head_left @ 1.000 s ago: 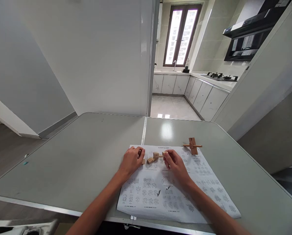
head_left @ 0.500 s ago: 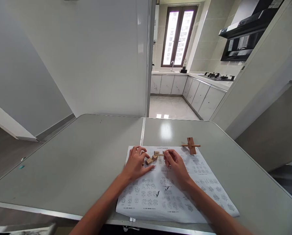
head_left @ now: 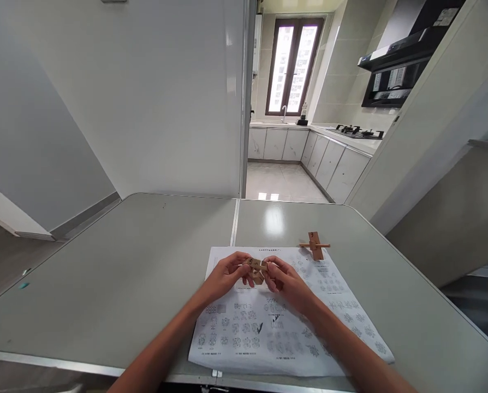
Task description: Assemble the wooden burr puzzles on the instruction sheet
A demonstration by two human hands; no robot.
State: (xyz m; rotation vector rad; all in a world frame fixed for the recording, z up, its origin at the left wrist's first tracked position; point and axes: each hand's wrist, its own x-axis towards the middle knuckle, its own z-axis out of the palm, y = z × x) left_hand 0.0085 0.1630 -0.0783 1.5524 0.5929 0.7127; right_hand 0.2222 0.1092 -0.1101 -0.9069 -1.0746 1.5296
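Over the printed sheet (head_left: 236, 349), my left hand (head_left: 230, 275) pinches a notched wooden puzzle piece (head_left: 254, 263) marked with dark figures. My right hand (head_left: 287, 281) grips the other end of the wooden pieces, its fingertips close to the left ones. Just below the marked piece shows another wooden block (head_left: 257, 278), between the two hands. My fingers cover parts of the pieces, so I cannot tell how they join.
Beyond my right hand, a cross of wooden pieces (head_left: 315, 245) lies at the sheet's far right edge. The grey table (head_left: 105, 284) has a seam down its middle. A small teal object (head_left: 24, 285) lies near its left edge.
My left hand has gone from spread fingers beside the blocks to a pinch on the wooden piece. Both hands are now closer together, and the blocks have been taken up from the sheet.
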